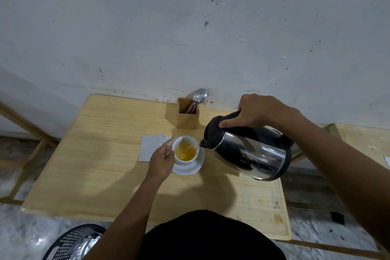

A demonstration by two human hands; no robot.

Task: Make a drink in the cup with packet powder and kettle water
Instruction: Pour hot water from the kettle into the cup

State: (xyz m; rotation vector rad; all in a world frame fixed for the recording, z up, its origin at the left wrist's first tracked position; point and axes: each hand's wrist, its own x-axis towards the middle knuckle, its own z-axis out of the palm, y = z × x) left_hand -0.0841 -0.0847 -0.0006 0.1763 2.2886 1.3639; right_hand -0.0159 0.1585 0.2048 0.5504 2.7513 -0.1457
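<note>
A white cup (185, 161) stands on a white saucer (190, 170) in the middle of the wooden table (101, 164). Yellow-orange liquid fills part of the cup. My right hand (259, 112) grips the black handle of a steel kettle (249, 152), tilted left with its spout at the cup's right rim, and a thin stream runs into the cup. My left hand (160, 160) holds the cup's handle on its left side. A silvery opened packet (150, 148) lies flat just left of the saucer.
A wooden holder (187, 115) with spoons (199, 96) stands at the table's back edge against the white wall. A black mesh basket (73, 243) with foil waste sits on the floor at lower left. Another wooden table surface (365, 143) lies to the right.
</note>
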